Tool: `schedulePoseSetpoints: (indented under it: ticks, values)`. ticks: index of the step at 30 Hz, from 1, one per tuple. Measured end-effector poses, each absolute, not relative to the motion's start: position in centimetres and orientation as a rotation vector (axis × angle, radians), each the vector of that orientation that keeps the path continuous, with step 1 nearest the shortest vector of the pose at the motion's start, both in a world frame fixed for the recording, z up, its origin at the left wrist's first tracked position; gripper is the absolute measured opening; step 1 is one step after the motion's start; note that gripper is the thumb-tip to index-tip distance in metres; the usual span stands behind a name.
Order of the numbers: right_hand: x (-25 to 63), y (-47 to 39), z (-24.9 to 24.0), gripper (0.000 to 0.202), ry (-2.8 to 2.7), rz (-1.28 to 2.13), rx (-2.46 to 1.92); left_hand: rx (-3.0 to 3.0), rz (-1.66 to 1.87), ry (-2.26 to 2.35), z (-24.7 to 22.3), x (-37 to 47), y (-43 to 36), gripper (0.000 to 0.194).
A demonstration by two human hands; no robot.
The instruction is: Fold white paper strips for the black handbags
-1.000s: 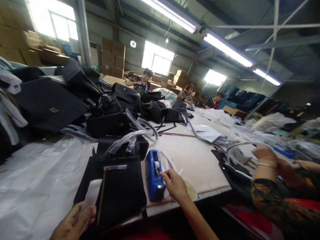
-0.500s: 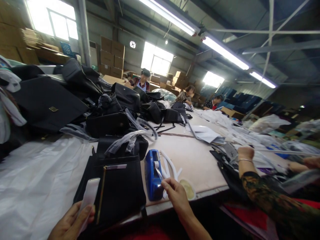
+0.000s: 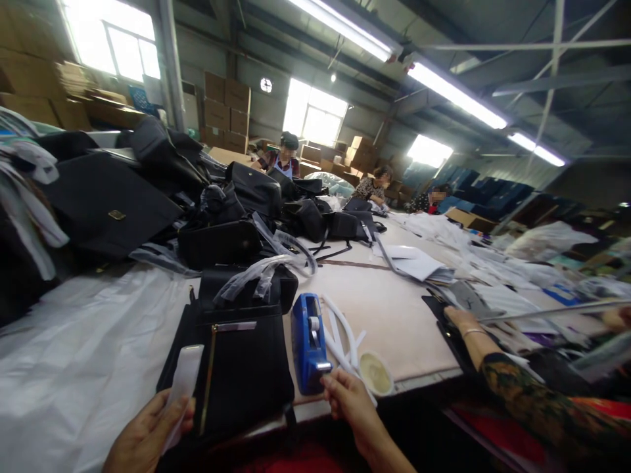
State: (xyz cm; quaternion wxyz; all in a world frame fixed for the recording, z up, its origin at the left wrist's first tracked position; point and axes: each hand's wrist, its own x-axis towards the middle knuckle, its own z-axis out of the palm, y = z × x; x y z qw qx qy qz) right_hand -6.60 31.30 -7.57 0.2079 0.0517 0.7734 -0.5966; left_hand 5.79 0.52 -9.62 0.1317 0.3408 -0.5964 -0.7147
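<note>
My left hand (image 3: 152, 430) is closed around a strap end wrapped in white film (image 3: 187, 371), held over the left side of a black bag (image 3: 251, 374) with a gold zipper. My right hand (image 3: 348, 397) pinches at the front end of a blue tape dispenser (image 3: 309, 348); the bit of tape between its fingertips is too small to make out clearly. White strips (image 3: 345, 328) lie just right of the dispenser, and a round pale dish (image 3: 376, 373) sits beside my right hand.
Black bags (image 3: 108, 203) are heaped at the back left, with white sheeting (image 3: 73, 368) in front. At right, a neighbour's hand (image 3: 461, 318) rests on a dark bag. White papers (image 3: 414, 263) lie farther back. Other people work beyond the table.
My right hand's fingertips have moved down, and the tape that was stretched from the roll no longer shows. The neighbour's hand has lowered onto the dark bag. The view has shifted slightly.
</note>
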Motion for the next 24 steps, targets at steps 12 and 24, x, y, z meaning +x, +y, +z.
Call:
schedulePoseSetpoints:
  ticks: [12, 24]
  values:
    - [-2.9, 21.1, -6.0, 0.03, 2.189, -1.336, -0.889, 0.701, -2.256, -1.685, -7.9, 6.3, 0.5, 0.03]
    - [-5.0, 11.0, -5.9, 0.02, 2.001, -1.307, -1.359, 0.632, -2.364, -1.634, -9.1, 6.4, -0.2, 0.027]
